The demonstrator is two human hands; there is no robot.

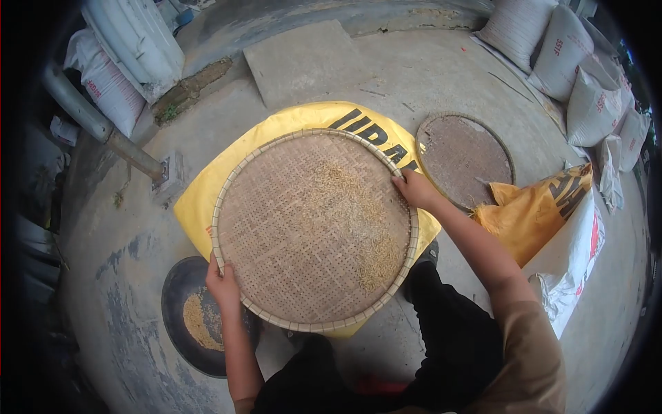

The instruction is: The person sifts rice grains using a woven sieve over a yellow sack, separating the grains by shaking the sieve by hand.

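A large round woven tray (276, 234) is held up in front of me, above a yellow sheet (276, 127) with black letters. My left hand (224, 281) grips its rim at the lower left, and my right hand (414, 190) grips the rim at the upper right. Some fingers of both hands are hidden under the tray. Grain (352, 207) lies in a loose band from the tray's upper middle to its lower right. At the lower left, partly behind my left forearm, a dark round basin (181, 283) holds more grain (200, 321).
A second round woven tray (465, 155) lies on the concrete floor at the right. Near my right arm stand a yellow bag (514, 217) and a white sack (569, 269). Full white sacks (562, 52) line the upper right. A grey pipe (131, 155) juts in from the left.
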